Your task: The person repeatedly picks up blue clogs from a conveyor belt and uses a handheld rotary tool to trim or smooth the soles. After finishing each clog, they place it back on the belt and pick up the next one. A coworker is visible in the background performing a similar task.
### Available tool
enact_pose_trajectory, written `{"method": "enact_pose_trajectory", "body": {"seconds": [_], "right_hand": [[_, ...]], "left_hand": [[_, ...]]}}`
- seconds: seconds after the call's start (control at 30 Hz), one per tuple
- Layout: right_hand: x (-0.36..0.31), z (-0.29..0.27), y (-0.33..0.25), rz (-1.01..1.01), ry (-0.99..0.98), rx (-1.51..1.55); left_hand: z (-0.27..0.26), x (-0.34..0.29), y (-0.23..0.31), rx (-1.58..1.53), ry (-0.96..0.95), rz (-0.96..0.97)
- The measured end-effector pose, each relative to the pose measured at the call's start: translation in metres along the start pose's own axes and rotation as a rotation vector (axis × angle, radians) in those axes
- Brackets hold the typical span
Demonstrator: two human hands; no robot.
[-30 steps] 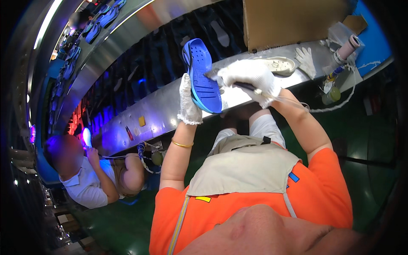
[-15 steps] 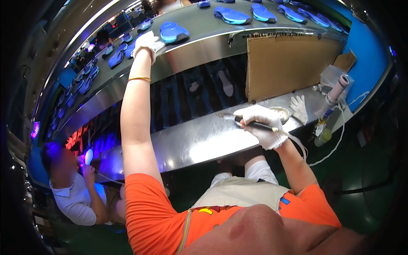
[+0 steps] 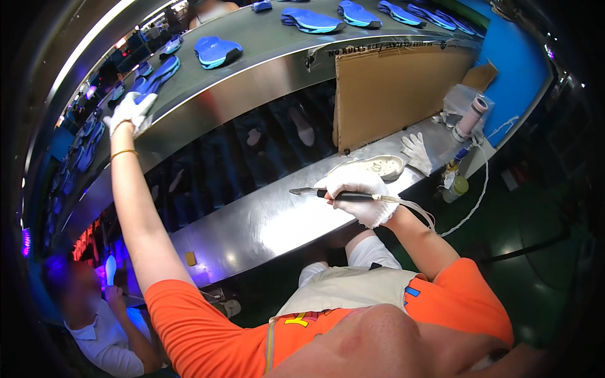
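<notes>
1. The gloved left hand (image 3: 129, 111) reaches up to the conveyor (image 3: 252, 63), fingers spread, holding nothing, near a blue sole (image 3: 157, 75).
2. The right hand (image 3: 359, 192) grips a brush (image 3: 328, 194) below the conveyor, beside the glue dish (image 3: 381, 167).
3. The brush could drip glue while she looks away.

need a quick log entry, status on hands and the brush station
Left hand gloved, fingers spread, up at the upper belt by blue soles. Right hand shut on brush over steel bench. White dish beside it, nothing blocking.
</notes>
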State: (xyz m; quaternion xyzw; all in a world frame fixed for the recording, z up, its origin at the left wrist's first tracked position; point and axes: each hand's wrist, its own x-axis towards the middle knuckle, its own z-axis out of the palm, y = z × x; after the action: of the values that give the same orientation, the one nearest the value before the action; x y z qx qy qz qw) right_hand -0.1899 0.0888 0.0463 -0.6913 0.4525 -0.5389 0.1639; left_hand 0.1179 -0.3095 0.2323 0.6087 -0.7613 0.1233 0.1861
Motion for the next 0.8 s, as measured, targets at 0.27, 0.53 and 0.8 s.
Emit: {"method": "enact_pose_trajectory", "body": {"seconds": [0.27, 0.53, 0.8], "right_hand": [[0.001, 0.008, 0.0, 0.041, -0.03, -0.043], [-0.004, 0.025, 0.007, 0.287, 0.017, 0.017], [-0.008, 0.043, 0.01, 0.327, 0.049, 0.035]], "left_hand": [[-0.013, -0.011, -0.028, 0.22, -0.038, -0.356], [0.036, 0.021, -0.074, -0.226, 0.224, 0.135], [-0.054, -0.074, 0.005, 0.246, 0.317, 0.357]]}}
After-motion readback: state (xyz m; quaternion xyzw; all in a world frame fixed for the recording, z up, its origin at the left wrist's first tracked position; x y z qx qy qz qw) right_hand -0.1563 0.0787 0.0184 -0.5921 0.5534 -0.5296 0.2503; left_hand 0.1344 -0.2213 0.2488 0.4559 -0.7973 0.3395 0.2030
